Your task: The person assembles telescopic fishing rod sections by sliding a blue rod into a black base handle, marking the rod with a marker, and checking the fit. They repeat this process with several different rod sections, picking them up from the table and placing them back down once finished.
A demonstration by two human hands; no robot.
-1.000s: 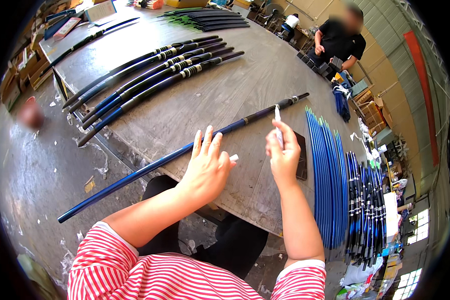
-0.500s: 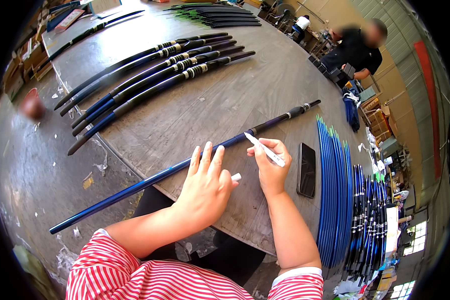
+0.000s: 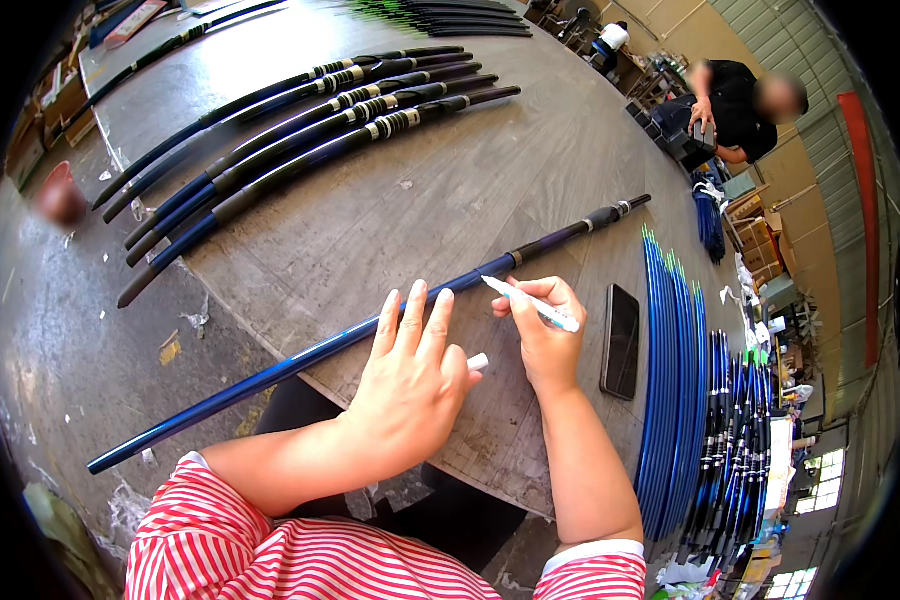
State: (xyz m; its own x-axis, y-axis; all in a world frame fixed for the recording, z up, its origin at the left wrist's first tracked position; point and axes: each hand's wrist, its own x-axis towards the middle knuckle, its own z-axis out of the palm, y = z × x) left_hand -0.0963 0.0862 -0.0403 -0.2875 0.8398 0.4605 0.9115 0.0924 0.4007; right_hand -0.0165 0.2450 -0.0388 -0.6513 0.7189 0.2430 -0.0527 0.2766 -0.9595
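Note:
A long dark blue fishing rod [image 3: 270, 372] lies diagonally over the table's near edge, its thick end jutting out at the lower left. My left hand [image 3: 405, 390] is laid on it with outstretched fingers. Beside that thumb a white pen cap [image 3: 478, 362] sticks out, held in the hand. Pinched in my right hand [image 3: 550, 345] is a white marker pen [image 3: 540, 307], its tip at the rod's lower side, just left of a dark band. Whether the tip touches cannot be told.
A black phone [image 3: 621, 340] lies right of my right hand. Beyond it are rows of thin blue rod sections [image 3: 665, 400] and black rods [image 3: 735, 430]. Several assembled rods [image 3: 320, 140] lie at the far left of the table [image 3: 560, 130]. A person in black [image 3: 740, 110] works at the far right.
The marker tip has shifted left along the rod, away from the dark band. My left hand stays on the rod with the cap. The whole view has tilted slightly.

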